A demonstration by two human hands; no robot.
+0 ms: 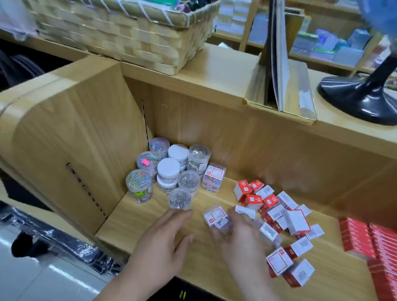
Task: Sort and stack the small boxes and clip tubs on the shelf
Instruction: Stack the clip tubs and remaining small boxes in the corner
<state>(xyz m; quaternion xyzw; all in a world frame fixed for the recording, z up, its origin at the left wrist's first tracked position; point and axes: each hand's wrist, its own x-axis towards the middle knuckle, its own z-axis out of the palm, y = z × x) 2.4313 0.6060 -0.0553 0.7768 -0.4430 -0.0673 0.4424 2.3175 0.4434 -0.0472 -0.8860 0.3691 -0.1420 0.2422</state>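
Red-labelled clear box point(217, 218) gripped in our right hand point(241, 242); its stack lies straight ahead

Our fingers curl round the clear box, label up, over the shelf point(131, 225); our left hand point(165, 243) lies open and relaxed, fingertips just short of the front silver-clip tub point(180, 199); the stack of like boxes point(214, 177) stands directly beyond the held box, just beside the clip tubs point(168, 168), so we judge the right hand the nearer one to reach it; the loose red-and-white boxes point(268, 202) lie scattered to our right, off that line.
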